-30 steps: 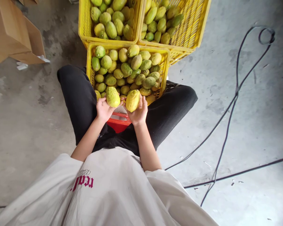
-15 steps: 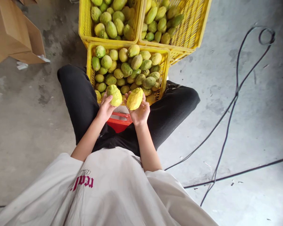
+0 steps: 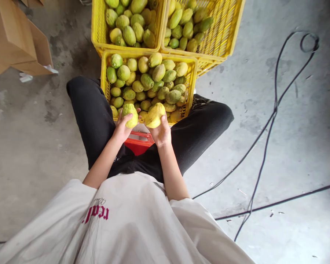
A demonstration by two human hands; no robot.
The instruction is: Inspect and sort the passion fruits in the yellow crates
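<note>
My left hand (image 3: 122, 127) is wrapped round a bumpy yellow-green, lemon-like fruit (image 3: 131, 116), its thumb lying across the near side. A yellower fruit (image 3: 155, 115) of the same kind, with a knobbly outline, sits tilted in my right hand (image 3: 163, 132), fingers behind it and thumb at its right side. Both fruits are held side by side, a small gap apart, over the near edge of a yellow plastic crate (image 3: 194, 79). That crate is filled with many green and yellow fruits (image 3: 147, 80) like them.
Two more yellow crates (image 3: 92, 27) (image 3: 235, 29) with such fruit stand behind. Something red (image 3: 139, 146) lies between my bent knees. An open cardboard box (image 3: 11, 40) is at the upper left. Black cable (image 3: 275, 104) loops over the concrete floor at the right.
Both fruits have been turned in my fingers, the right one now tilted further and showing another side. My hands rose slightly, then came back down. The crates have stayed put.
</note>
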